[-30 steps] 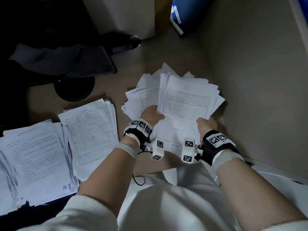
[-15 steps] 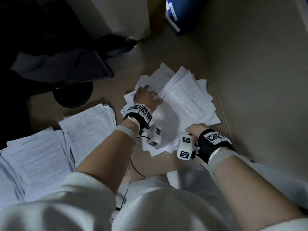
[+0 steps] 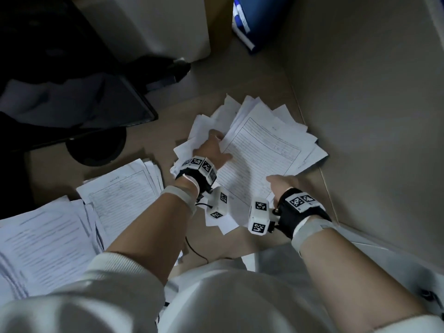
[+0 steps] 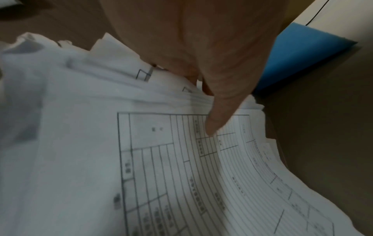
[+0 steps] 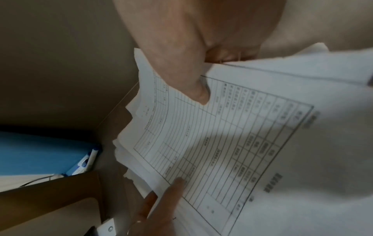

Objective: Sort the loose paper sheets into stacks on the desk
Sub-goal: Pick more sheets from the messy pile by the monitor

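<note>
A messy bundle of loose paper sheets (image 3: 262, 150) lies at the centre right of the desk, with a ruled form on top (image 4: 201, 175) (image 5: 232, 135). My left hand (image 3: 213, 150) grips the bundle's far left edge, thumb (image 4: 218, 119) on the form and fingers tucked under the sheets. My right hand (image 3: 282, 186) grips the near right edge, thumb (image 5: 191, 89) on top. More crumpled sheets (image 3: 189, 150) stick out to the left beneath. Two sorted stacks lie to the left: a form stack (image 3: 125, 195) and a text stack (image 3: 43, 241).
A beige partition wall (image 3: 372, 116) stands close on the right of the bundle. A dark monitor (image 3: 72, 111) with a round base (image 3: 96, 147) is at the back left. A blue folder (image 3: 252, 20) and a white box (image 3: 168, 27) stand at the back.
The bundle, held squarely in front of me before, has swung clockwise toward the wall. My left hand has slid forward along its left edge, while the right hand stays at the near corner.
</note>
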A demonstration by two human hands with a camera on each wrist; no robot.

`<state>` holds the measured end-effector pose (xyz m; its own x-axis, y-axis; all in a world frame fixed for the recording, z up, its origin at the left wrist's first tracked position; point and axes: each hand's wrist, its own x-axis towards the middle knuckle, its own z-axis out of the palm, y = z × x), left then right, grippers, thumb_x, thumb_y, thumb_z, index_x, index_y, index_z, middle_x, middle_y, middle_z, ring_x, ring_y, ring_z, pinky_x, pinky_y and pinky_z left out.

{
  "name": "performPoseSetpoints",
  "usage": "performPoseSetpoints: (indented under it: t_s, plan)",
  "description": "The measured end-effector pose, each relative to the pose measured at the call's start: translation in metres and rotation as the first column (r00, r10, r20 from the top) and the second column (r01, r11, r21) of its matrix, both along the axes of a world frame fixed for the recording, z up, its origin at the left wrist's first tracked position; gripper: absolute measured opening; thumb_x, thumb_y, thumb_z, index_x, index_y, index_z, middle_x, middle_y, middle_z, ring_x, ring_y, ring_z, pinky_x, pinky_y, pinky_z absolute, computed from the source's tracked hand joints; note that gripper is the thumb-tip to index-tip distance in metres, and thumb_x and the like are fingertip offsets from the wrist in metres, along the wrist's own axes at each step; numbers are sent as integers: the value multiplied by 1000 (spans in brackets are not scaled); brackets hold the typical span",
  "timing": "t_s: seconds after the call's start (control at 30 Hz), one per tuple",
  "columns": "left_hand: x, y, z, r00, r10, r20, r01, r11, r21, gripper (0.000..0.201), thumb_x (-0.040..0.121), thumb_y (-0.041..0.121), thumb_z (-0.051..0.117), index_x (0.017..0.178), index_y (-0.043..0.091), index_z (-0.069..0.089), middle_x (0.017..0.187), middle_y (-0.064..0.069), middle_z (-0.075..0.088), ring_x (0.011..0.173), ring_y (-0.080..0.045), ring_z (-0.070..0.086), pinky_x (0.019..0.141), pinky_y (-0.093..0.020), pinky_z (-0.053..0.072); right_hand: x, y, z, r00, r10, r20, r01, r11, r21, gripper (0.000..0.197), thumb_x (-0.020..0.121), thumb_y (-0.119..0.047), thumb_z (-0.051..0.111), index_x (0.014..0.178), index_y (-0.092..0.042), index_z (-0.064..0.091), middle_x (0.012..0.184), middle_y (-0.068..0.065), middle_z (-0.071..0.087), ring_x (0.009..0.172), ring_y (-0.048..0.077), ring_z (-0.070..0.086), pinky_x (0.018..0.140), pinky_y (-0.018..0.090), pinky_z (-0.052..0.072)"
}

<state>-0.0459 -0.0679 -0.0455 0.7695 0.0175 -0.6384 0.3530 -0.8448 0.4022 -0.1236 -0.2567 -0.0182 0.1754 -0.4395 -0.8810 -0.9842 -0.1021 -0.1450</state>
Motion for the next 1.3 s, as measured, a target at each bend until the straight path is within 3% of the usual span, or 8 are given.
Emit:
performPoseSetpoints:
  t_s: [0.17,0.23,0.37,0.57,0.8,0.97,1.17,1.3]
  plan:
    - [-19,3,12,985,144,-94,-152,984,-88,36,84,26,70,115,12,58,107,-7,65,101,-31,63,81,-35,49,15,-3,15,991,-57,124,59,998,-12,22,87,-23,59,100,-5,56,79,7,54,63,25,52,64,34,45]
    - [-29,6,21,943,279,-179,-307,940,-151,36,84,26,68,113,5,62,111,-7,64,104,-30,59,86,-35,46,20,-7,19,985,-36,170,35,999,7,36,91,-15,53,125,-5,54,98,10,57,69,24,50,63,32,40]
    - [-67,6,28,839,437,-325,-511,838,-192,67,85,26,69,139,2,39,134,-4,52,118,-26,50,96,-35,41,30,-6,26,958,192,213,-187,981,-41,53,98,-4,38,150,-10,34,146,9,46,121,32,52,93,34,43]
    - [-112,10,39,623,740,-252,-782,599,-173,77,85,31,71,143,0,32,141,-16,49,124,-34,52,100,-40,46,42,19,29,801,550,237,-556,830,-51,31,99,-4,41,126,3,54,128,17,59,107,34,57,88,35,45]
    - [-153,-1,33,571,787,-236,-814,580,-33,89,77,43,68,152,14,30,155,-17,26,143,-37,23,115,-51,26,28,29,13,690,708,148,-710,702,-49,64,78,-26,70,134,-5,48,128,13,58,107,32,60,76,29,46]
    - [-161,-4,-12,293,897,-331,-955,260,-142,111,40,50,80,137,9,45,130,-9,62,111,-29,63,98,-47,52,26,17,1,753,648,114,-646,761,-59,83,73,-31,76,137,0,32,126,17,54,103,33,58,83,39,51]
    - [-153,-12,15,384,854,-351,-919,390,-56,93,55,50,74,135,11,47,132,-8,55,117,-32,54,100,-43,47,19,15,-10,746,623,234,-658,744,115,44,78,-24,75,115,-5,61,105,7,68,96,26,64,89,35,53]
    - [-152,-8,23,376,860,-346,-925,373,-77,55,86,25,68,132,2,48,115,-4,53,98,-24,51,79,-31,41,11,22,-3,648,690,322,-749,653,110,36,88,-5,61,124,-8,63,117,9,68,103,28,63,91,33,52]
